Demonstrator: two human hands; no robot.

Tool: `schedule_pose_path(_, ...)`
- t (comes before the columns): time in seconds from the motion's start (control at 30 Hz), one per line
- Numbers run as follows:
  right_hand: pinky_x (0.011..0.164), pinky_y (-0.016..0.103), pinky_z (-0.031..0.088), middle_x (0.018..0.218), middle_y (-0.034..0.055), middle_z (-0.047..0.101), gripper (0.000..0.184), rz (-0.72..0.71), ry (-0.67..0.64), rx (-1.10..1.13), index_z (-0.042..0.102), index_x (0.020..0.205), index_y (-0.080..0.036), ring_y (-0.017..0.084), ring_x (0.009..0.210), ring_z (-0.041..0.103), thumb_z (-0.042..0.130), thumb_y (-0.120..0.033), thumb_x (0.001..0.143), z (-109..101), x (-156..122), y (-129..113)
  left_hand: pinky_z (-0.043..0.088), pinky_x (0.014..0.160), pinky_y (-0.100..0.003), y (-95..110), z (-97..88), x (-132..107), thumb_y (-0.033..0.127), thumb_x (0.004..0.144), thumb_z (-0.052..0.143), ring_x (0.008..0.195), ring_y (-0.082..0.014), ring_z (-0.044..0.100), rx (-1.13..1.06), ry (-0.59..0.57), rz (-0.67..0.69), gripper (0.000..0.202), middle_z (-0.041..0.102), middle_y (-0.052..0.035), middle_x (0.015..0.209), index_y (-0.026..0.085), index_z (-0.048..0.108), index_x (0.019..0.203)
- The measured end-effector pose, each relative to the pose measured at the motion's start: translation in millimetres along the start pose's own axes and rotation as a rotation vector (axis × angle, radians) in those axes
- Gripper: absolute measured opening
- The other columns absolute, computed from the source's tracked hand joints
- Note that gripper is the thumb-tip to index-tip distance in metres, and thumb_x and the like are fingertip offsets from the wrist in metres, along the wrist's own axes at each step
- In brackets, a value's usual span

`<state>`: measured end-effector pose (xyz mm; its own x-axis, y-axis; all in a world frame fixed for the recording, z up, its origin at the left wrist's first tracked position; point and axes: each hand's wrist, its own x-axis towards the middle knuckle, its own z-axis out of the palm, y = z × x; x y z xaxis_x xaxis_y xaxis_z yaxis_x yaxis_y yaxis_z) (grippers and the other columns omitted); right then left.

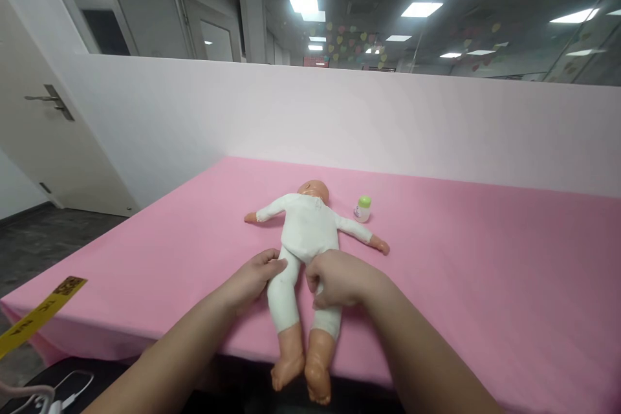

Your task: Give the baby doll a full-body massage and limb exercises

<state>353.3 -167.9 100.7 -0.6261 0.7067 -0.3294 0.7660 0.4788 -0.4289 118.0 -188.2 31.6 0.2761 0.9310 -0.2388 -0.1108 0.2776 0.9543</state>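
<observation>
Doll [309,228], one, laid at full length on a tabletop [466,252] dressed in smooth matt pink cloth; directions read from the doll's torso, 12 o'clock toward the white wall [369,123]. Torso and limbs sleeved in off-white fabric, softly creased; head [316,191] rounded, bare and glossy, at 12 o'clock. Arms outspread at 9 to 10 and 3 to 4 o'clock, ending in smooth tan moulded hands. Legs side by side toward 6 o'clock, the tan feet with moulded toes projecting past the cloth's near edge. Left hand [257,279], bare, at 7 to 8 o'clock: thumb across the fabric of the nearer thigh, fingers clasped about its outer side, some tips hidden. Right hand [337,278], bare, at 5 o'clock: knuckles bent, fingers closed on the other leg's fabric at the inner thigh. Bottle [362,209], small, upright, squat and rounded, translucent body with dark print, light green cap; between 2 and 3 o'clock, standing apart from the outstretched arm. Yellow strip [43,315], flat, narrow, dark-lettered, between 8 and 9 o'clock. Door [58,136], pale and flat, with metal lever handle [51,100], at 10 o'clock.
</observation>
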Motion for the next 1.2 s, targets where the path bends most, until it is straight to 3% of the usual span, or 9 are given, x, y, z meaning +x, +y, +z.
schedule_pose_path(0.1, 0.055, 0.026, 0.038, 0.09, -0.0025, 0.07, 0.027, 0.041, 0.021, -0.035, 0.074, 0.097, -0.027, 0.017, 0.07, 0.063, 0.082, -0.024, 0.071, -2.3, -5.0, -2.7, 0.05, 0.075, -0.035, 5.4, 0.3, -2.1, 0.051, 0.088, 0.07, 0.087, -0.0262, 0.067, 0.343, 0.027, 0.046, 0.042, 0.073, -0.0094, 0.102, 0.017, 0.066, 0.111)
schedule_pose_path(0.2, 0.052, 0.027, 0.036, 0.09, -0.0024, 0.07, 0.028, 0.033, 0.073, -0.048, 0.074, 0.097, -0.028, 0.017, 0.069, 0.061, 0.082, -0.027, 0.071, -3.8, -12.1, -4.7, 0.05, 0.076, -0.039, 18.2, 5.8, -9.7, 0.051, 0.092, 0.064, 0.091, -0.0288, 0.069, 0.78, 0.2, 0.15, 0.045, 0.072, -0.0109, 0.113, 0.02, 0.064, 0.124)
schedule_pose_path(0.3, 0.053, 0.027, 0.034, 0.087, -0.0026, 0.069, 0.021, -0.002, 0.19, -0.043, 0.071, 0.093, -0.027, 0.017, 0.069, 0.06, 0.078, -0.027, 0.074, -5.2, -17.5, -1.4, 0.051, 0.083, -0.043, 33.9, 22.2, -15.9, 0.043, 0.095, 0.058, 0.1, -0.0304, 0.067, 1.13, 0.352, 0.375, 0.045, 0.067, -0.0127, 0.124, 0.021, 0.061, 0.134)
schedule_pose_path(0.4, 0.063, 0.03, 0.038, 0.087, 0.0009, 0.068, 0.005, -0.035, 0.416, -0.121, 0.066, 0.086, -0.022, 0.02, 0.081, 0.062, 0.07, -0.023, 0.082, -3.2, -16.8, 7.5, 0.051, 0.09, -0.045, 47.6, 44.8, -11.0, 0.032, 0.095, 0.056, 0.107, -0.0313, 0.064, 1.344, 0.285, 0.622, 0.034, 0.066, -0.0116, 0.117, 0.021, 0.067, 0.125)
schedule_pose_path(0.5, 0.077, 0.033, 0.043, 0.091, 0.004, 0.067, 0.002, -0.056, 0.575, -0.165, 0.064, 0.086, -0.02, 0.022, 0.093, 0.063, 0.064, -0.02, 0.088, 4.5, -11.6, 18.1, 0.051, 0.086, -0.045, 54.8, 60.1, 4.6, 0.028, 0.095, 0.055, 0.093, -0.0299, 0.064, 1.484, 0.139, 0.706, 0.019, 0.067, -0.0098, 0.094, 0.021, 0.073, 0.095)
schedule_pose_path(0.6, 0.085, 0.034, 0.046, 0.095, 0.0041, 0.068, 0.004, -0.069, 0.573, -0.1, 0.068, 0.092, -0.02, 0.023, 0.097, 0.062, 0.067, -0.02, 0.087, 13.4, -6.7, 25.8, 0.051, 0.081, -0.045, 51.3, 59.3, 22.0, 0.031, 0.093, 0.059, 0.08, -0.0293, 0.064, 1.529, 0.03, 0.65, 0.022, 0.064, -0.01, 0.078, 0.024, 0.073, 0.077)
schedule_pose_path(0.73, 0.089, 0.035, 0.048, 0.099, 0.0035, 0.071, 0.012, -0.09, 0.527, -0.012, 0.072, 0.1, -0.022, 0.023, 0.099, 0.063, 0.069, -0.024, 0.088, 20.2, -2.0, 29.2, 0.051, 0.08, -0.045, 35.6, 41.8, 36.5, 0.036, 0.093, 0.062, 0.073, -0.0275, 0.064, 1.473, -0.018, 0.628, 0.025, 0.064, -0.0099, 0.074, 0.025, 0.076, 0.076)
schedule_pose_path(0.97, 0.091, 0.038, 0.05, 0.102, 0.0039, 0.074, 0.018, -0.114, 0.518, 0.012, 0.075, 0.107, -0.023, 0.024, 0.1, 0.065, 0.07, -0.026, 0.089, 25.3, 0.5, 28.1, 0.052, 0.073, -0.043, 33.2, 30.8, 31.9, 0.033, 0.091, 0.065, 0.069, -0.0257, 0.063, 1.416, -0.04, 0.717, 0.021, 0.064, -0.008, 0.071, 0.024, 0.072, 0.074)
schedule_pose_path(1.2, 0.115, 0.044, 0.045, 0.136, 0.0084, 0.069, 0.042, -0.148, 0.667, 0.003, 0.069, 0.135, -0.019, 0.027, 0.129, 0.059, 0.065, -0.03, 0.094, 29.6, 3.8, 31.9, 0.053, 0.1, -0.045, 45.0, 32.4, 27.4, 0.026, 0.097, 0.055, 0.11, -0.0279, 0.067, 1.362, -0.026, 0.827, 0.031, 0.075, -0.0077, 0.115, 0.022, 0.072, 0.123)
